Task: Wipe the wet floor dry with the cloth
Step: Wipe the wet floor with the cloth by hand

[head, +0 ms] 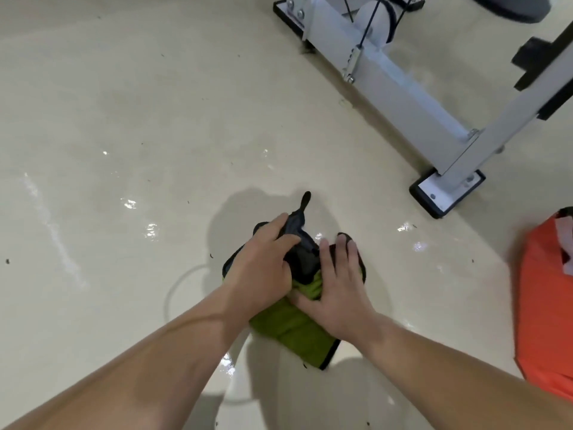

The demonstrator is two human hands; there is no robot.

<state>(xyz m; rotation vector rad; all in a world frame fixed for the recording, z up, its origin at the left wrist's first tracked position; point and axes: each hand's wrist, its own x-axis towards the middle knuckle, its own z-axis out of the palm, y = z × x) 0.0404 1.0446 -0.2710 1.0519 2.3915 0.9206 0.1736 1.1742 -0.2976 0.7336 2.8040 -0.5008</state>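
A green cloth with black edging [294,333] lies bunched on the cream floor [124,119], its dark far part folded up. My left hand [263,262] lies over the cloth's left side, fingers curled round the dark fold. My right hand [338,287] presses flat on the cloth's right side, fingers straight. Shiny wet patches [130,203] glint across the floor to the left and right of the cloth.
A grey metal frame with black-capped feet [446,193] stands on the floor at the upper right. An orange object [545,305] lies at the right edge. Small dark specks are scattered on the floor.
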